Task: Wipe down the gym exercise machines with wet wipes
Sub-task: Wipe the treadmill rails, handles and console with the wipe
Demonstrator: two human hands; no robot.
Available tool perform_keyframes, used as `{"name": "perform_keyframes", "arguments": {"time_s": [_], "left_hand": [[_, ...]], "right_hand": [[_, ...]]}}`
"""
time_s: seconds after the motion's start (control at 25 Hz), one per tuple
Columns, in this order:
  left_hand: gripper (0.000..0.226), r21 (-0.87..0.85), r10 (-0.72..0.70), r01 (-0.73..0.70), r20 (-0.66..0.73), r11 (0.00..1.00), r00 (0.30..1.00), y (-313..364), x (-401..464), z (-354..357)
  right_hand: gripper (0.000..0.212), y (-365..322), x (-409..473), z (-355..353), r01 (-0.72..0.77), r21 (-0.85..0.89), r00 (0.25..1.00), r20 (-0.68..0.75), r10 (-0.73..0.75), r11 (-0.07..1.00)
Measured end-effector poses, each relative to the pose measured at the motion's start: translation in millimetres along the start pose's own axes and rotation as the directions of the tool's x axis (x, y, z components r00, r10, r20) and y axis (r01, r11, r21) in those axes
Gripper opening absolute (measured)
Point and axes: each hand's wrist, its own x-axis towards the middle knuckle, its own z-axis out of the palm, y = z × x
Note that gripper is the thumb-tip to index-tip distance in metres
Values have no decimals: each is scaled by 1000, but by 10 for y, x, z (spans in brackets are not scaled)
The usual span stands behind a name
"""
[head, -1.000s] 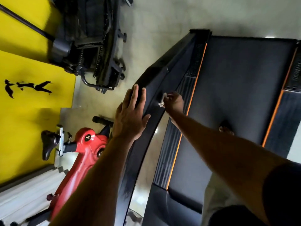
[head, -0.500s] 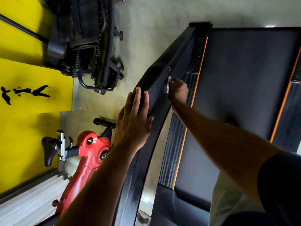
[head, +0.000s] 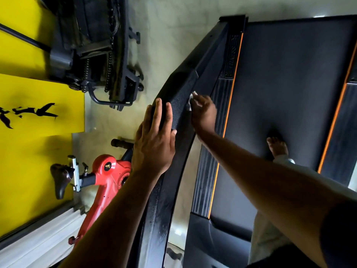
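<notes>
I look down on a black treadmill with orange trim; its curved side rail (head: 178, 89) runs up the middle of the view. My left hand (head: 154, 140) rests flat on the rail's outer face, fingers straight. My right hand (head: 203, 111) grips a small white wet wipe (head: 192, 97) and presses it against the rail's inner face, just past my left fingertips. Most of the wipe is hidden under my fingers.
The treadmill belt (head: 289, 84) fills the right side, with my bare foot (head: 277, 147) standing on it. A red exercise bike (head: 108, 176) sits lower left, a black machine (head: 100, 51) upper left, and a yellow wall (head: 34, 147) at far left.
My right hand slid the wipe along the rail's inner face, first farther up the rail, then back toward me. My left hand stayed flat on the rail.
</notes>
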Motion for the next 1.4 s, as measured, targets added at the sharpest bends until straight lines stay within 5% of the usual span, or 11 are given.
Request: {"name": "perform_keyframes", "arguments": {"time_s": [0.12, 0.24, 0.4, 0.56, 0.68, 0.84, 0.96, 1.08, 1.28, 1.4], "left_hand": [[65, 0, -24, 24, 14, 1000, 1000, 7, 26, -6], [65, 1, -21, 21, 13, 1000, 1000, 8, 42, -6], [64, 16, 1, -1, -17, 1000, 1000, 6, 3, 0], [62, 43, 4, -3, -34, 999, 999, 18, 5, -2], [62, 60, 3, 1, -65, 998, 998, 25, -4, 20], [63, 62, 8, -4, -67, 998, 998, 13, -1, 36], [62, 70, 12, -7, -69, 998, 998, 5, 15, 43], [63, 90, 15, -7, -88, 996, 996, 15, 10, 48], [64, 80, 6, 1, -83, 997, 997, 7, 35, 57], [64, 78, 16, -9, -85, 997, 996, 1, 36, 80]], "right_hand": [[16, 67, 618, -23, -64, -85, 997, -44, 60, 994], [8, -6, 655, -57, -154, 9, 987, -34, 154, 988], [16, -73, -178, -65, -52, 0, 999, -16, 52, 999], [9, 49, -1160, -159, -41, 86, 987, 159, 27, 995], [11, 117, -771, -137, -28, 92, 995, 99, 19, 995], [26, 499, 212, -66, -125, -99, 992, -10, 125, 987], [31, 659, 348, -39, -64, -240, 998, 7, 68, 969], [23, 537, -208, 4, -20, -120, 999, 34, 24, 993], [43, 467, -1836, -77, 86, 73, 975, 199, -99, 994], [20, 556, -1623, -114, 84, 91, 987, 130, -95, 992]]}}
